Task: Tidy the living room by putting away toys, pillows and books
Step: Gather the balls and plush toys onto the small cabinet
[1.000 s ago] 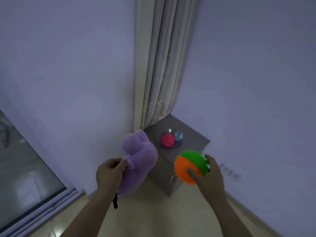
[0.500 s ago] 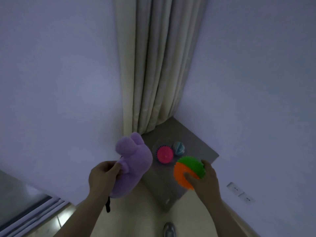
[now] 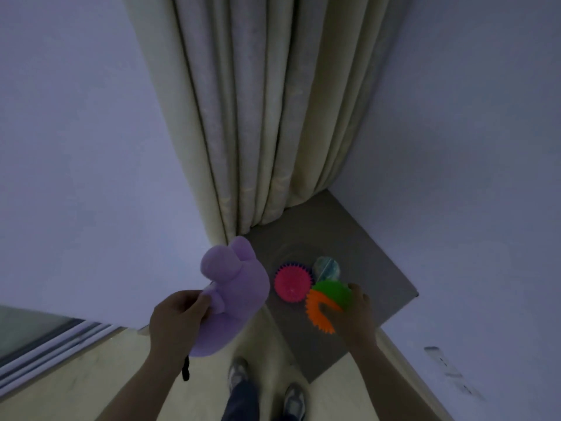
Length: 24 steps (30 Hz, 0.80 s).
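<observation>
My left hand (image 3: 177,322) grips a purple plush toy (image 3: 232,291) and holds it up beside the left edge of a grey square stool (image 3: 373,275) in the room's corner. My right hand (image 3: 355,314) grips a spiky green-and-orange ball (image 3: 328,300) low over the stool top. A pink spiky ball (image 3: 292,282) and a pale blue ball (image 3: 327,267) sit on the stool, just behind the held ball. The pink ball lies between the plush and the green-and-orange ball.
A cream curtain (image 3: 258,117) hangs into the corner, its hem reaching the stool's back. Plain walls close in on both sides. A glass door frame (image 3: 45,338) is at the lower left. My shoes (image 3: 267,387) stand on the pale floor before the stool. A wall socket (image 3: 449,369) sits low right.
I have stepped closer to the corner. My right hand has lowered the green-and-orange ball toward the stool, beside the pink ball. The plush stays in my left hand.
</observation>
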{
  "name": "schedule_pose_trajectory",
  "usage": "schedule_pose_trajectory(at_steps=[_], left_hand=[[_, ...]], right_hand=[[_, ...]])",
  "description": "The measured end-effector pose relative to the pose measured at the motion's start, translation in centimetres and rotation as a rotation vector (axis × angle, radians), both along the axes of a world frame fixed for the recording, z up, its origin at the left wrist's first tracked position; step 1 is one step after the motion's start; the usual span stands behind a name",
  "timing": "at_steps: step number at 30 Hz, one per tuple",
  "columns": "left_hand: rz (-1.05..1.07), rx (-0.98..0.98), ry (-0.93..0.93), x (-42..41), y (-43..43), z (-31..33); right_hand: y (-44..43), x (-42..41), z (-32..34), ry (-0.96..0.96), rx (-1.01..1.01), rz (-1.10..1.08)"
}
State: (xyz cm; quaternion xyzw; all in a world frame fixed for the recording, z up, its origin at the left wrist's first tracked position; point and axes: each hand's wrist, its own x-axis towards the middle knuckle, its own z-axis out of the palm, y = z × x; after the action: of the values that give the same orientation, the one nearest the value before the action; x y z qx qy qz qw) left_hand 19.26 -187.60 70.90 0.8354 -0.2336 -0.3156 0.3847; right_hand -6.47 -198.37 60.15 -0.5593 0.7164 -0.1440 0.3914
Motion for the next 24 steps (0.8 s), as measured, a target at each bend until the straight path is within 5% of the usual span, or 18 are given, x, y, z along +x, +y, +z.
schedule_pose_trajectory(at_steps=[24], left_hand=[[-0.205,0.088,-0.113,3.9,-12.0,-5.2]], right_hand=[[-4.5,4.5,-7.3,-0.007,0.1,-0.15]])
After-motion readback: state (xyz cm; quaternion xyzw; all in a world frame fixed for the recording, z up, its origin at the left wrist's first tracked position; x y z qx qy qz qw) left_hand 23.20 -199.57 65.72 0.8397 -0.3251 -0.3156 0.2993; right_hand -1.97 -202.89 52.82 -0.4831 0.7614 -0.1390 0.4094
